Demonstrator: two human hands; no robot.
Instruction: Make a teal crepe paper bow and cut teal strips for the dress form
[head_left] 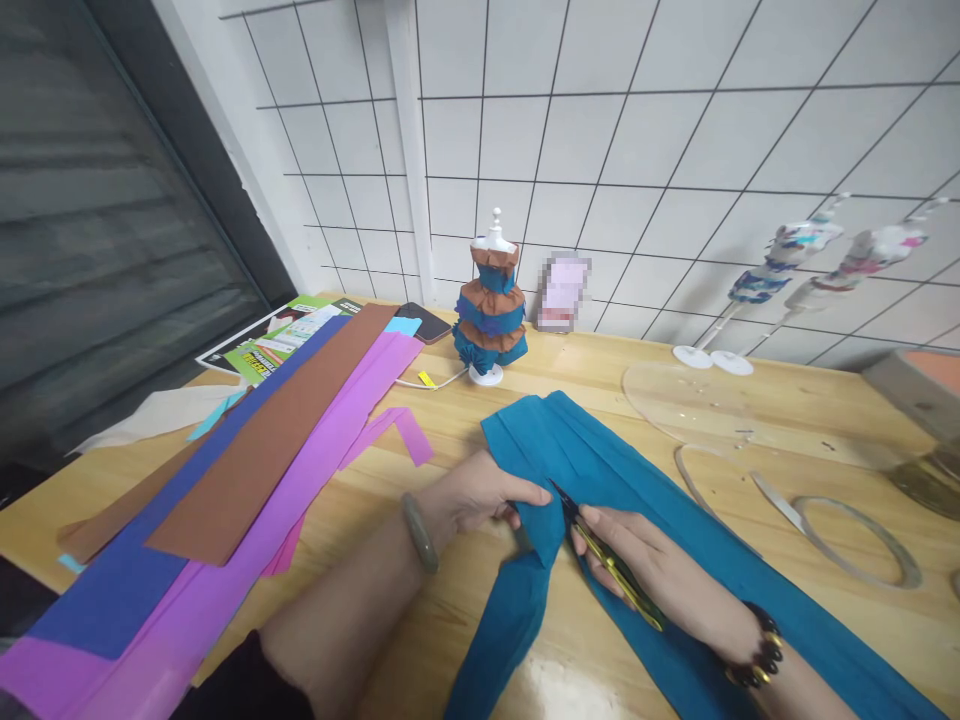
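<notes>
i saw a long piece of blue-green crepe paper [600, 455] on the wooden desk [450, 415]. it went from the middle of the desk toward the front edge and out of sight. the left hand [487, 495] was pinching a flap of it, with the thumb on top. the right hand [630, 550] was wrapped around small scissors [619, 575] with gold handles. their dark tips were over the paper, just beside the left thumb. along the desk's left edge lay a pile of paper: a brown strip [285, 430], a dark blue strip [112, 610] and a purple strip [322, 450]. near the back edge stood a little dress form [491, 300] with brown and blue-green ruffles. a dark phone [424, 322] lay flat to its left, close to the back left corner.
</notes>
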